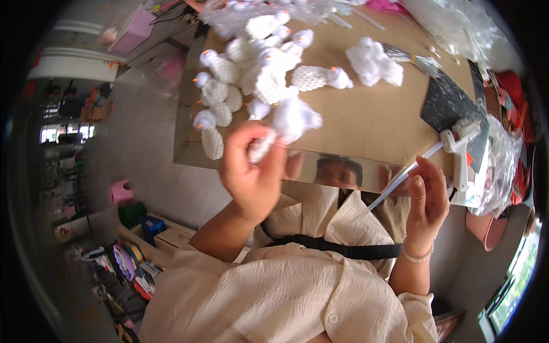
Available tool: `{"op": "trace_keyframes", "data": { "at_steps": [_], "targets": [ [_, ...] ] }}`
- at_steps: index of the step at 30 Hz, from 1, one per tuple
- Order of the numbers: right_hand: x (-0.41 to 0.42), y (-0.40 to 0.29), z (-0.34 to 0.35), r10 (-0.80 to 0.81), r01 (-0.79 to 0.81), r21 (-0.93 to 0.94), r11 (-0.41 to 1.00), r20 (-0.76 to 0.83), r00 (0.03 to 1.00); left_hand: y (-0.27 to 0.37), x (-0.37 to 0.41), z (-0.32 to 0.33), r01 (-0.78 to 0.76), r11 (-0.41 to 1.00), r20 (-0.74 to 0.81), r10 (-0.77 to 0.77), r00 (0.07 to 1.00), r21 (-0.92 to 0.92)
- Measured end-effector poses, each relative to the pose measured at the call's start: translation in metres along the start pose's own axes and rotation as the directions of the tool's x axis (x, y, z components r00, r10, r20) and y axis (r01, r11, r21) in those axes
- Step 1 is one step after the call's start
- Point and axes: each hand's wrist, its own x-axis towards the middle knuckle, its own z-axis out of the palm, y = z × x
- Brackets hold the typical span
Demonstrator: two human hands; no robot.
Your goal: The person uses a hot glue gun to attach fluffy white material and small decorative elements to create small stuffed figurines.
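My left hand (pixel 254 176) is curled at the table's near edge, slightly blurred. Its thumb and index tips pinch the lower side of a fluffy white bird figure (pixel 294 120). Behind the curled fingers shows a knobbly white body (pixel 261 148); whether the hand touches it I cannot tell. Close beyond lies a heap of white knitted-looking birds (pixel 268 64) with small orange beaks. My right hand (pixel 429 201) hovers at the right, fingers apart and holding nothing visible. Beside it a long clear glue stick (pixel 396 180) slants out of a white hot glue gun (pixel 460 152).
One bird (pixel 319 78) lies apart from the heap, near white fluff (pixel 373 62) and a bundle of thin wires (pixel 411 60). A dark speckled sheet (pixel 450 100) lies beneath the glue gun. Plastic bags (pixel 454 25) crowd the far right. The table's shiny edge (pixel 309 165) is reflective.
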Motion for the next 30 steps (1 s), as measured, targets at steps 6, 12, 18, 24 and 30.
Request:
{"op": "trace_keyframes", "data": {
  "at_steps": [6,12,18,24,30],
  "targets": [
    [0.003,-0.003,0.010,-0.043,0.051,-0.156,0.986,0.059,0.997,-0.060,0.010,-0.084,-0.157,0.572,-0.090,0.379,0.921,0.805],
    [0.010,-0.017,0.022,-0.161,0.216,-0.227,0.949,0.237,0.958,-0.082,0.011,-0.105,-0.048,0.634,-0.066,0.155,0.986,0.772],
    [0.025,-0.014,-0.003,-0.291,0.312,-0.377,0.872,0.112,0.950,-0.061,0.017,-0.089,-0.072,0.607,-0.070,0.208,0.976,0.792],
    [0.059,0.026,-0.078,-0.203,0.085,-0.935,0.345,0.014,0.979,-0.040,0.023,-0.055,-0.214,0.524,0.196,0.090,0.976,0.824],
    [0.048,0.037,-0.087,-0.076,0.031,-0.884,0.466,-0.004,0.997,-0.048,0.024,-0.061,0.029,0.683,-0.013,-0.028,1.000,0.730]
  ]
}}
